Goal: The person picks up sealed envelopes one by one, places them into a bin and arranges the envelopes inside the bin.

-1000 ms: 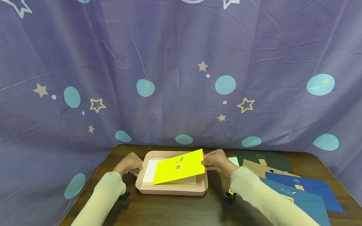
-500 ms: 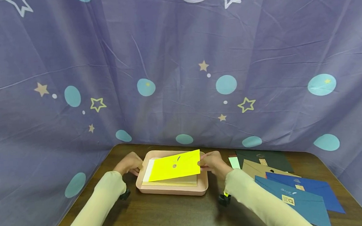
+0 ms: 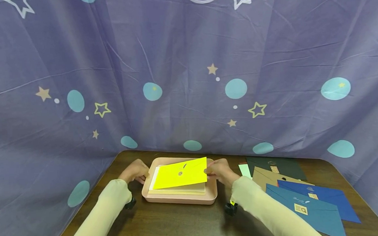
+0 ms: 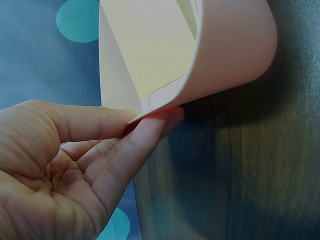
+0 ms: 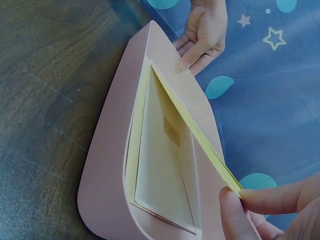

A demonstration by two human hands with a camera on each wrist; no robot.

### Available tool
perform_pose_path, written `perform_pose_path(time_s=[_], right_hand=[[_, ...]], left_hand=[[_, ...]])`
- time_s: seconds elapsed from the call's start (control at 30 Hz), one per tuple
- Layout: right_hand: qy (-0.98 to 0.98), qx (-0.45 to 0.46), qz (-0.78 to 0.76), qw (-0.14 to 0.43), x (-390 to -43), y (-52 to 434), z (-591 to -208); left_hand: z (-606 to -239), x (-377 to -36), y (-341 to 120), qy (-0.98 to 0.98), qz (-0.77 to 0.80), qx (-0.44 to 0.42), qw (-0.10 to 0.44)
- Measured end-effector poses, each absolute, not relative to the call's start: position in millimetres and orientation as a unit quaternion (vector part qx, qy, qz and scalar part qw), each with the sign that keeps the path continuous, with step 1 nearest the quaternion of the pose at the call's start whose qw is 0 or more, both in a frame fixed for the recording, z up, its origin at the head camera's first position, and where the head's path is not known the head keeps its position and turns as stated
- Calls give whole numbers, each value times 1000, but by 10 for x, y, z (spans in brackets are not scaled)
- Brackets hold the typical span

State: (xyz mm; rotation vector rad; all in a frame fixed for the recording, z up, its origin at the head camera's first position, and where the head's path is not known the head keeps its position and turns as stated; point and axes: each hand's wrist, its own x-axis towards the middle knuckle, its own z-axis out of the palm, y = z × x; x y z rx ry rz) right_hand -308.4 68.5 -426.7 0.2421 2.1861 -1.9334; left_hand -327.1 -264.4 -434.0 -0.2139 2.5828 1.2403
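The pink rectangular plastic tray (image 3: 180,199) looks smooth and matt. Over the tray, the bright yellow rectangular paper envelope (image 3: 183,174) seems smooth and matt too. Under the tray, the brown wooden bench (image 3: 168,226) shows its grain and a soft gloss. Behind the tray, the purple-blue patterned cloth curtain (image 3: 174,62) is creased. To the right of the tray, the teal-blue rectangular envelope (image 3: 320,212) appears to be matt paper.

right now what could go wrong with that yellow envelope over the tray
The right hand pinches the yellow envelope at one end only, so it might slip and land crooked.
Its lower end sits on or close to the paler envelope beneath, which it could push out of line.
The left hand pinches the rim of the pink tray; a tug there could shift or tip it.
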Motion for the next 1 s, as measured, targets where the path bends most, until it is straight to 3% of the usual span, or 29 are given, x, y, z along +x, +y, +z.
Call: perform_pose_path(time_s=[0.53, 1.0], right_hand=[[759, 86, -642, 68, -3068, 555, -4311], [770, 76, -625, 99, -3056, 551, -4277]], left_hand=[[-4326, -3258, -2636, 895, 418, -80, 130], [-4332, -3260, -2645, 895, 417, -74, 137]])
